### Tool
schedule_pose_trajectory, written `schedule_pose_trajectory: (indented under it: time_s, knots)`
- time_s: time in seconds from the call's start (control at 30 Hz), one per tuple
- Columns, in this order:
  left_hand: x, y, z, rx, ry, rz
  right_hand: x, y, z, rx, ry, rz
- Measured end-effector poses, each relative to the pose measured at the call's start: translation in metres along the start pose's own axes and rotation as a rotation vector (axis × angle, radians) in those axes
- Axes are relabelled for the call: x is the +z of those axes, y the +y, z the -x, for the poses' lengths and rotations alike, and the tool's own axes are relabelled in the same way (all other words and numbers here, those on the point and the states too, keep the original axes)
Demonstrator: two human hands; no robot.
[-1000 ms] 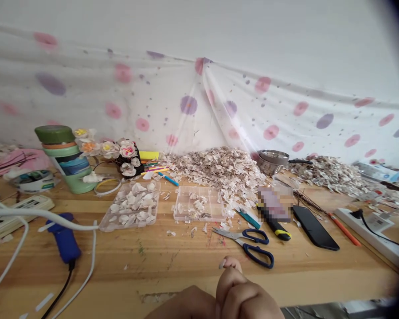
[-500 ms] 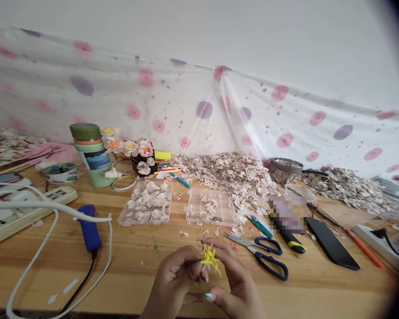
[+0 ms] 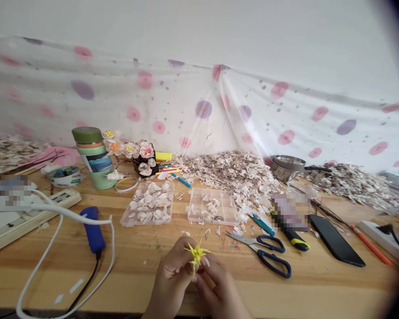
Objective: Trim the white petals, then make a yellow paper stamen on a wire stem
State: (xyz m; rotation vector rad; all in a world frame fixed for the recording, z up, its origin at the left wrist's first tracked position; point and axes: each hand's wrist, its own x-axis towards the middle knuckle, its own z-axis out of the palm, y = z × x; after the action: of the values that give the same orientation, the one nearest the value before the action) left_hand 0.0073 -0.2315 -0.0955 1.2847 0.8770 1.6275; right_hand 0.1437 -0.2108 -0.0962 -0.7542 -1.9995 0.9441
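Note:
A small yellow flower center with spiky, spread strands sits between my two hands near the table's front edge. My left hand is closed, pinching it from the left with thumb and forefinger. On the other side my right hand is closed too, its fingertips pressed in just below the strands; the part they grip is hidden. Beyond the hands lie two clear plastic boxes: the left box holds many pale petal-like flakes, the right box fewer. Dark-handled scissors rest to the right, blades apart.
Behind the boxes spreads a heap of pale flakes. A green thermos and a pot of handmade flowers stand back left. A blue tool and white cable lie left; a utility knife and black phone right.
The yellow flower center has shifted slightly left, and its strands now face me, spread like a star. My right hand has closed in, its thumb and fingers coming together below it.

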Motion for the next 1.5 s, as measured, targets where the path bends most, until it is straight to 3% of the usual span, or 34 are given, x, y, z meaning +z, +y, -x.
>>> schedule_pose_trajectory:
  time_s: [0.3, 0.43, 0.67, 0.8, 0.9, 1.17, 1.37, 1.5]
  knots:
    - [-0.002, 0.009, 0.002, -0.023, -0.074, -0.086, -0.002, 0.015, 0.004, -0.087, 0.044, 0.003]
    - [0.0, 0.012, 0.001, -0.052, -0.106, -0.125, -0.001, 0.022, 0.006, -0.032, 0.106, -0.014]
    - [0.005, 0.01, 0.006, -0.136, 0.04, -0.017, 0.004, 0.028, 0.003, 0.046, 0.146, -0.108]
    - [0.006, 0.022, 0.004, -0.08, 0.075, -0.044, 0.008, 0.026, -0.002, -0.064, 0.155, -0.075]
    - [0.005, 0.031, 0.003, -0.017, 0.103, -0.124, 0.01, 0.024, -0.002, -0.067, 0.164, -0.076]
    - [-0.007, 0.032, 0.002, 0.145, 0.001, -0.493, 0.012, 0.026, 0.0, -0.063, 0.263, -0.042]
    - [0.01, 0.041, 0.007, 0.256, 0.04, -0.402, 0.009, 0.024, 0.004, -0.041, 0.227, -0.045]
    - [0.016, 0.046, 0.007, 0.245, 0.055, -0.372, 0.009, 0.024, 0.005, -0.041, 0.256, -0.062]
